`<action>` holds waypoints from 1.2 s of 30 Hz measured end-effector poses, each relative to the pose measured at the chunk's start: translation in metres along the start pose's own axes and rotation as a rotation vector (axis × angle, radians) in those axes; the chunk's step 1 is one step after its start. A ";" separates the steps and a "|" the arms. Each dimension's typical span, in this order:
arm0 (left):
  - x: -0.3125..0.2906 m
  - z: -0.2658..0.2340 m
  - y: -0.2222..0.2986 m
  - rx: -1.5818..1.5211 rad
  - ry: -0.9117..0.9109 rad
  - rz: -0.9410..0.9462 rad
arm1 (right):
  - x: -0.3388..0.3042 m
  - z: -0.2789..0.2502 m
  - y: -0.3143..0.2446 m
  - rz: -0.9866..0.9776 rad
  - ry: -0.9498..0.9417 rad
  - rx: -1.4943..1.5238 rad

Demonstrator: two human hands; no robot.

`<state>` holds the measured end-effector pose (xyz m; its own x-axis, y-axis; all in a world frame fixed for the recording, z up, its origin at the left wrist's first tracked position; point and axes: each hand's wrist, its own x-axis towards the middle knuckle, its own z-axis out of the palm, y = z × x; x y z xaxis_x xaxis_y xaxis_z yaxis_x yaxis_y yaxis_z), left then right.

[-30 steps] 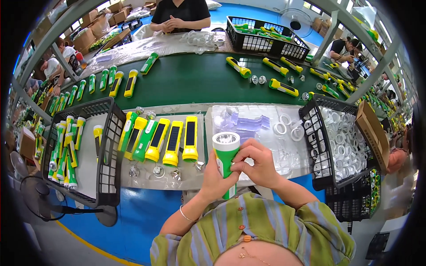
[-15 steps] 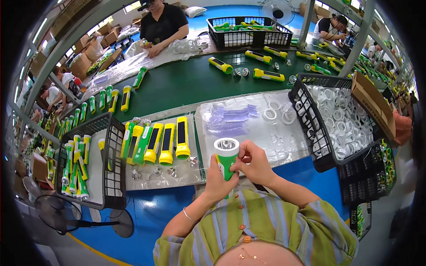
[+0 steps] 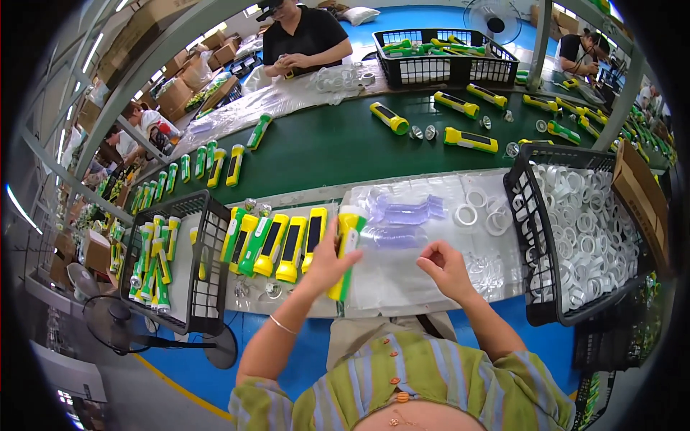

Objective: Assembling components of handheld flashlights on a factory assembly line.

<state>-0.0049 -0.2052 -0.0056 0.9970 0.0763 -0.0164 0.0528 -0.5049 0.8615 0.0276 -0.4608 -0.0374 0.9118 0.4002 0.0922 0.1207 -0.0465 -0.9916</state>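
Note:
My left hand (image 3: 325, 264) grips a green and yellow flashlight (image 3: 350, 241) with a white head, held upright over the near edge of the plastic-covered work surface. To the right, my right hand (image 3: 447, 271) hovers with loosely curled fingers and a gap at the thumb; nothing shows in it. A row of green and yellow flashlights (image 3: 290, 249) lies just left of the held one, with small shiny reflector cups (image 3: 272, 289) in front. Beyond my hands are clear purple-tinted plastic pieces (image 3: 408, 211) and a few loose white rings (image 3: 466, 215).
A black crate (image 3: 548, 271) of white rings stands at right, a cardboard flap (image 3: 642, 197) at its side. Another black crate (image 3: 207, 281) holds flashlights at left. More flashlights lie on the green belt (image 3: 316, 152). A co-worker (image 3: 305, 39) sits across it, near a third crate (image 3: 447, 70).
My left hand has carried the flashlight left, beside the row. My right hand has let go of its head and moved right. The whole view has shifted slightly.

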 end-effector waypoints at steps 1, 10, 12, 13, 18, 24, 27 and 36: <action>0.027 -0.009 -0.010 0.109 0.025 -0.017 | 0.001 -0.010 0.007 0.008 0.047 -0.014; 0.216 -0.091 -0.059 0.932 0.373 -0.252 | 0.016 -0.064 0.013 0.089 0.275 -0.047; 0.240 -0.095 -0.057 1.031 0.422 -0.194 | 0.033 -0.071 0.006 0.009 0.325 -0.091; 0.250 -0.097 -0.064 1.023 0.420 -0.194 | 0.043 -0.073 0.004 0.011 0.326 -0.100; 0.290 -0.115 -0.116 1.091 0.546 -0.130 | 0.119 -0.062 -0.015 -0.213 0.264 -0.311; 0.321 -0.139 -0.162 1.091 0.471 -0.207 | 0.286 -0.037 0.016 -0.417 0.241 -0.688; 0.331 -0.123 -0.163 1.134 0.457 -0.178 | 0.356 -0.016 0.041 -0.472 0.344 -1.050; 0.251 -0.071 -0.009 0.934 0.096 0.785 | 0.346 0.016 0.017 -0.218 -0.099 -0.650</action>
<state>0.2412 -0.1210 0.0187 0.7703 -0.4839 0.4153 -0.5010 -0.8622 -0.0752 0.3386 -0.3083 -0.0240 0.8036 0.5427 0.2444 0.5363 -0.4820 -0.6929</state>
